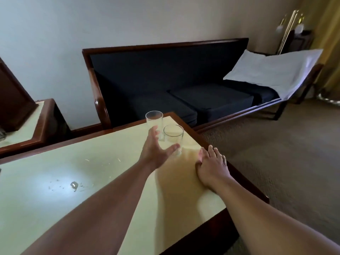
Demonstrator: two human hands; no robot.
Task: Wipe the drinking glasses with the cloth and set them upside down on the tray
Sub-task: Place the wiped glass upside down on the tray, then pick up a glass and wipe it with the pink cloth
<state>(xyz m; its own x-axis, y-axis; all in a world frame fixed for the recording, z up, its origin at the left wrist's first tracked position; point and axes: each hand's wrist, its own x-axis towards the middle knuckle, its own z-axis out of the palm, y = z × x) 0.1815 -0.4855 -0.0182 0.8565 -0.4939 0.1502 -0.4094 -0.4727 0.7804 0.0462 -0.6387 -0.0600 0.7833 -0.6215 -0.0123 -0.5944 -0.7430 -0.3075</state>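
Two clear drinking glasses stand upright near the far right corner of the cream-topped table (pixel 77 173). The nearer glass (pixel 173 137) is just right of my left hand (pixel 156 150), whose fingers are spread and whose thumb reaches across its base. The farther glass (pixel 154 119) stands behind my fingertips. My right hand (pixel 211 164) lies flat on the table's right edge, fingers straight, holding nothing. No cloth or tray is in view.
A dark blue sofa (pixel 184 80) with a wooden frame stands behind the table, and a white sheet (pixel 276 70) is draped over its right end. Brown carpet (pixel 276 153) lies to the right. A second wood-rimmed table (pixel 27 129) is at the left. Small scratches and a mark (pixel 74 185) dot the tabletop.
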